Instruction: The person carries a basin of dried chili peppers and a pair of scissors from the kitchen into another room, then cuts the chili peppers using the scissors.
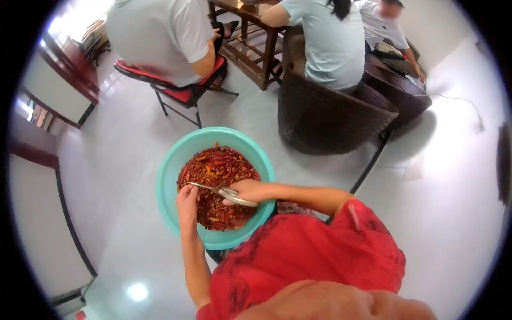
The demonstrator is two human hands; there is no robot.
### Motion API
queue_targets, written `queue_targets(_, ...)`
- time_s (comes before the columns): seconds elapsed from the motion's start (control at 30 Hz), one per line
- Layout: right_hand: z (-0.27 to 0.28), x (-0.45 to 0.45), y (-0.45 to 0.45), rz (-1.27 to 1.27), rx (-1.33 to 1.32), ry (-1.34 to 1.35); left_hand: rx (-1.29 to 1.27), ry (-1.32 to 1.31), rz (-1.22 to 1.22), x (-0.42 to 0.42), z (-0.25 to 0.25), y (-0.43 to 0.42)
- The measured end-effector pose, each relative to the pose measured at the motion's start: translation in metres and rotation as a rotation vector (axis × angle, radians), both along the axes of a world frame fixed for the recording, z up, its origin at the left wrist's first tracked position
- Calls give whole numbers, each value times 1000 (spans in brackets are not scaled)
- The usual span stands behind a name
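Observation:
A wide turquoise basin (169, 160) holds a heap of dried red chili peppers (226, 165), some whole and some in small pieces, with a few orange ones among them. My right hand (246, 191) is closed around the handles of a pair of scissors (210, 187), whose blades point left over the peppers. At the blade tips, my left hand (188, 198) is held in a pinch above the basin's left side. Whatever lies between those fingertips is too small to make out.
Ahead, a person sits on a red folding chair (173, 96) beside a wooden table (261, 53). Two more people are at the right, near dark woven armchairs (325, 122). A cable (464, 100) runs by the right wall.

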State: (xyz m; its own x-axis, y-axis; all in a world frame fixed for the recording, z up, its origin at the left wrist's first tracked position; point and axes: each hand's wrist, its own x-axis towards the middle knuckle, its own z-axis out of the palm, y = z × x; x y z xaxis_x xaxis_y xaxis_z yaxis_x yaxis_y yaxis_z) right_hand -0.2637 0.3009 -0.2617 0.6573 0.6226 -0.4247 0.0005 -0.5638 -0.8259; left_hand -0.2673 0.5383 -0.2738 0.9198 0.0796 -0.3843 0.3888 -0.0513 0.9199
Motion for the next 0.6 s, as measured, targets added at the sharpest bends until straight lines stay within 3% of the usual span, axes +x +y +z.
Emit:
queue_targets(0.17, 18, 5, 4, -3, -168, 101, 192, -51, -31, 1, 5, -2)
queue_targets(0.23, -16, -2, 3, -155, -20, 10, 162, -81, -42, 3, -23, 9)
queue_targets(0.3, -3, 4, 3, -74, -135, -1, 223, -263, 7, 4, -16, 2)
queue_targets(0.37, -12, -1, 4, -160, -63, 43, 103, -203, 45, 1, -21, 2)
queue_targets(0.6, -5, 1, 4, -194, -42, 173, 138, -157, 64, 2, -21, 5)
